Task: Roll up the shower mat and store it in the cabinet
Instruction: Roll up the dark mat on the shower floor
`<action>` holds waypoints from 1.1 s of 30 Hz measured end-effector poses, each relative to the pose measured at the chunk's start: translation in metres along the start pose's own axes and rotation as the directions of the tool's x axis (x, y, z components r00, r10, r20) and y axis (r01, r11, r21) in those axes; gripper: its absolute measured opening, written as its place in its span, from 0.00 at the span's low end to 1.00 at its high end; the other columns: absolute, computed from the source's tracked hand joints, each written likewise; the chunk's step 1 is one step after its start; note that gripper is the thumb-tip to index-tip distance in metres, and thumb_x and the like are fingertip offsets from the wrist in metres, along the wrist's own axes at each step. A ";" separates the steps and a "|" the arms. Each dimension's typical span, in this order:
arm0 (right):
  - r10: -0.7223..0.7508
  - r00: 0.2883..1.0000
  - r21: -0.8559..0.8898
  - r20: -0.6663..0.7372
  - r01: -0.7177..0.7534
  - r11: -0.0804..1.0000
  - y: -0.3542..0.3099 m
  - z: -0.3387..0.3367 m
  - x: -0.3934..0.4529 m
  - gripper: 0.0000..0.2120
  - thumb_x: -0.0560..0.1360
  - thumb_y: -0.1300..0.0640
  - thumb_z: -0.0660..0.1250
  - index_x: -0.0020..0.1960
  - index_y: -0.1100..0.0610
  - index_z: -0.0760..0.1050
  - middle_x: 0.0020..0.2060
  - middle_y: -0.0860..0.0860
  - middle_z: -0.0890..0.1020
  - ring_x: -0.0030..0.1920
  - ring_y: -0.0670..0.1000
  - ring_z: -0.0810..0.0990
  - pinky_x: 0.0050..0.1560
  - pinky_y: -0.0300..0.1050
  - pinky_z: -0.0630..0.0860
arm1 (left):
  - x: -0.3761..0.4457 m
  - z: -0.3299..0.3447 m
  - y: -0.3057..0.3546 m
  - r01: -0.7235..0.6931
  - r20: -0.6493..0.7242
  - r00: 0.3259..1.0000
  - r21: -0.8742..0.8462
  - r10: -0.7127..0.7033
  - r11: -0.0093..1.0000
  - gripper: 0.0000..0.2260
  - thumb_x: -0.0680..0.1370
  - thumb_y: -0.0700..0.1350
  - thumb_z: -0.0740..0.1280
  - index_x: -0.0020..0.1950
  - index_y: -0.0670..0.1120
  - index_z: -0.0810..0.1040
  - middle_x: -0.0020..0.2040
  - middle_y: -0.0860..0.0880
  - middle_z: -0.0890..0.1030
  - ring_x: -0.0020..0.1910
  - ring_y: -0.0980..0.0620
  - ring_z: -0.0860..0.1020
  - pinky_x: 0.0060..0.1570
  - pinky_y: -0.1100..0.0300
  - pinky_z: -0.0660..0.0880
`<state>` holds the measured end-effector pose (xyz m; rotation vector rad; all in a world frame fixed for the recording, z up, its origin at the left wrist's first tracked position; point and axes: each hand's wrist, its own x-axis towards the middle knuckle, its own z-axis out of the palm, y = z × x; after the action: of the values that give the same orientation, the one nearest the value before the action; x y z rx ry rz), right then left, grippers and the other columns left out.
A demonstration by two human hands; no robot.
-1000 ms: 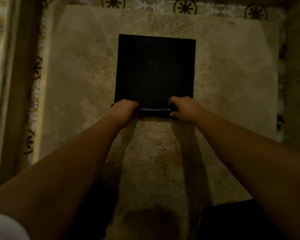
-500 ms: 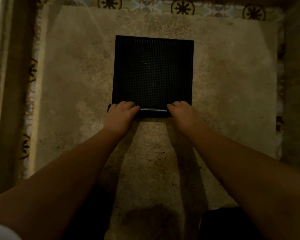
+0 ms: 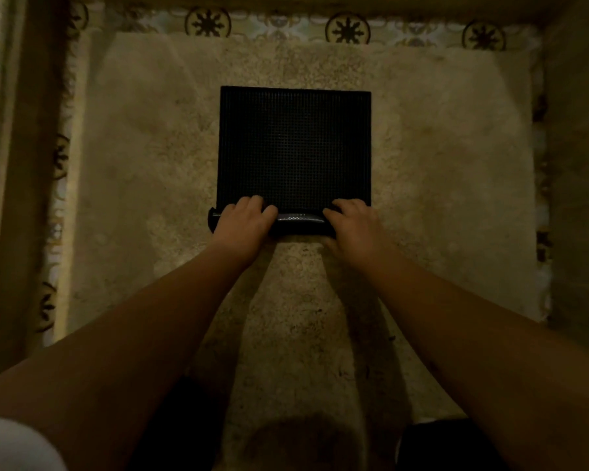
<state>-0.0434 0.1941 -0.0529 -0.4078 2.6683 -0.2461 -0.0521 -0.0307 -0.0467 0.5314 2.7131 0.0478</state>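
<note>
On shaggy beige rug [image 3: 439, 198], both hands press gridded black shower mat's [image 3: 295, 144] glossy rolled edge

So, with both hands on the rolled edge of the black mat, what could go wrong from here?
1. The roll sticks out past the left hand but not at the right hand, so the shower mat may roll up skewed.
2. Both hands press from above only; the stiff-looking roll might spring open if released.
3. The beige rug beneath is soft and could bunch up.

Bare rug [image 3: 439, 171] lies open around the mat [image 3: 295, 144].
</note>
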 end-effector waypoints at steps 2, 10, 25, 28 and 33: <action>0.003 1.000 -0.076 -0.002 -0.004 0.997 0.000 -0.001 -0.001 0.29 0.74 0.51 0.69 0.72 0.56 0.67 0.67 0.58 0.72 0.66 0.59 0.68 0.64 0.55 0.65 | 0.004 -0.001 -0.002 -0.019 0.026 0.999 -0.015 0.019 1.000 0.14 0.74 0.41 0.67 0.59 0.43 0.72 0.55 0.41 0.75 0.53 0.41 0.74 0.49 0.49 0.71; -0.062 0.996 -0.158 0.071 0.073 0.985 0.009 -0.025 0.020 0.17 0.75 0.62 0.64 0.63 0.58 0.72 0.56 0.57 0.77 0.55 0.59 0.76 0.50 0.53 0.75 | 0.009 0.002 -0.006 -0.015 0.011 1.000 -0.097 0.016 0.995 0.15 0.74 0.41 0.66 0.60 0.41 0.73 0.56 0.41 0.78 0.54 0.40 0.74 0.55 0.49 0.70; -0.067 0.959 0.184 0.274 0.016 0.983 0.031 -0.023 0.031 0.19 0.73 0.50 0.72 0.62 0.50 0.73 0.60 0.54 0.76 0.59 0.56 0.74 0.54 0.50 0.73 | -0.003 0.004 -0.012 0.113 0.169 0.984 -0.332 -0.059 0.936 0.16 0.78 0.51 0.64 0.65 0.48 0.74 0.59 0.43 0.77 0.58 0.43 0.73 0.55 0.49 0.73; -0.008 0.975 0.282 0.222 -0.057 0.958 0.033 -0.017 0.030 0.20 0.73 0.50 0.72 0.63 0.51 0.75 0.59 0.53 0.75 0.61 0.55 0.71 0.56 0.49 0.70 | -0.005 0.008 -0.011 0.092 0.036 0.996 -0.183 -0.087 0.979 0.19 0.78 0.54 0.63 0.67 0.50 0.74 0.60 0.45 0.75 0.59 0.42 0.69 0.55 0.48 0.71; 0.075 0.955 0.395 0.286 -0.189 0.899 0.037 -0.022 0.045 0.21 0.74 0.52 0.73 0.66 0.52 0.76 0.61 0.54 0.78 0.60 0.55 0.76 0.54 0.45 0.73 | -0.004 0.002 -0.003 0.022 -0.117 0.992 -0.131 -0.038 0.991 0.16 0.75 0.46 0.66 0.64 0.50 0.74 0.58 0.46 0.77 0.55 0.42 0.73 0.50 0.47 0.70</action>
<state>-0.1012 0.2167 -0.0593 -0.1082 2.2841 -0.6594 -0.0492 -0.0352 -0.0472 0.4631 2.8093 0.2532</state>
